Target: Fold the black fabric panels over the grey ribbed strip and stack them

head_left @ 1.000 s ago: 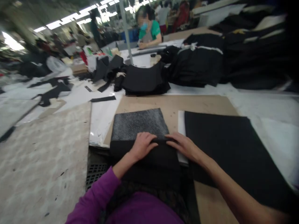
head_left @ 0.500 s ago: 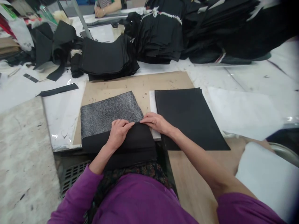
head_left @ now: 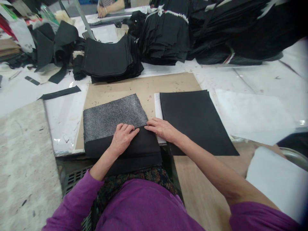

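Note:
A stack of fabric pieces lies at the table's near edge, its grey speckled top piece (head_left: 113, 114) showing beyond a black fold (head_left: 130, 152). My left hand (head_left: 122, 138) rests flat on the black fold with fingers together, fingertips at the fold's far edge. My right hand (head_left: 161, 128) lies beside it, fingers stretched toward the same edge, touching the black fabric. Both hands press on the cloth rather than grip it. A flat black fabric sheet (head_left: 194, 120) on white paper lies just right of my right hand.
A brown cardboard board (head_left: 144, 85) lies under the work. Stacks of black cut pieces (head_left: 108, 61) and larger black piles (head_left: 166, 35) stand at the back. A black strip (head_left: 60, 92) lies at left. White sheets (head_left: 252, 112) cover the right. Another person's arms (head_left: 108, 8) show far back.
One second ago the camera looked up across the room; it has since tilted down onto the table. My hands stay at the fold edge, the right fingers now flatter.

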`<state>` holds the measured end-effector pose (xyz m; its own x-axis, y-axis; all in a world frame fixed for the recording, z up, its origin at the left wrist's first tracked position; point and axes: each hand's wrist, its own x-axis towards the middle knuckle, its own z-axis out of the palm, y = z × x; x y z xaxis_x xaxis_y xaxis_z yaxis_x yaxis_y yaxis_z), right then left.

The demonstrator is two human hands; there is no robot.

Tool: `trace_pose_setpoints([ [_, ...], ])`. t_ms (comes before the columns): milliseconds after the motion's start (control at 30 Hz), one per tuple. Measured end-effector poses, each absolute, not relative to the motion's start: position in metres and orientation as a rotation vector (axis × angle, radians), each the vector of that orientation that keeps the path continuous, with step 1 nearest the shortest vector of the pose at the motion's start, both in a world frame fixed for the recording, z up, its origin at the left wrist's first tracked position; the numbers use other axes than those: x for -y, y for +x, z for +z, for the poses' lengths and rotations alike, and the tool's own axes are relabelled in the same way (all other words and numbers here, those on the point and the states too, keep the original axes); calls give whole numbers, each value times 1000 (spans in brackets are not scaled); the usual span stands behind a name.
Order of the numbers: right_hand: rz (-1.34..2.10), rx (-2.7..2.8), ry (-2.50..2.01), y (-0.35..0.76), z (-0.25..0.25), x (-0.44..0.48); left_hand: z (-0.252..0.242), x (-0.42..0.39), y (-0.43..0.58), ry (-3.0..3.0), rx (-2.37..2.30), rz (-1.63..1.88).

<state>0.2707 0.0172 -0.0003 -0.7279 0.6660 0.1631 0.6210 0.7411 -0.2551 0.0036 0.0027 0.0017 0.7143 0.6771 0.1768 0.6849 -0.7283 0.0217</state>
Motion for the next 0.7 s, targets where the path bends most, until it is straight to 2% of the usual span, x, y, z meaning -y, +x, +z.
trace_pose_setpoints([
  [167, 240, 2659, -1064, 289, -1, -15, 0, -3, 2, -2839, 1077, -310],
  [367, -13, 2450, -1435, 255, 20, 10, -1, -4, 3, -2809, 1037, -370],
  [533, 26, 2412, -1463, 198, -4, 36, -5, -4, -9, -2849, 1088, -420],
  [700, -18, 2443, -1456, 194, -14, 41, -9, -2, -57, -2924, 1184, -502],
])
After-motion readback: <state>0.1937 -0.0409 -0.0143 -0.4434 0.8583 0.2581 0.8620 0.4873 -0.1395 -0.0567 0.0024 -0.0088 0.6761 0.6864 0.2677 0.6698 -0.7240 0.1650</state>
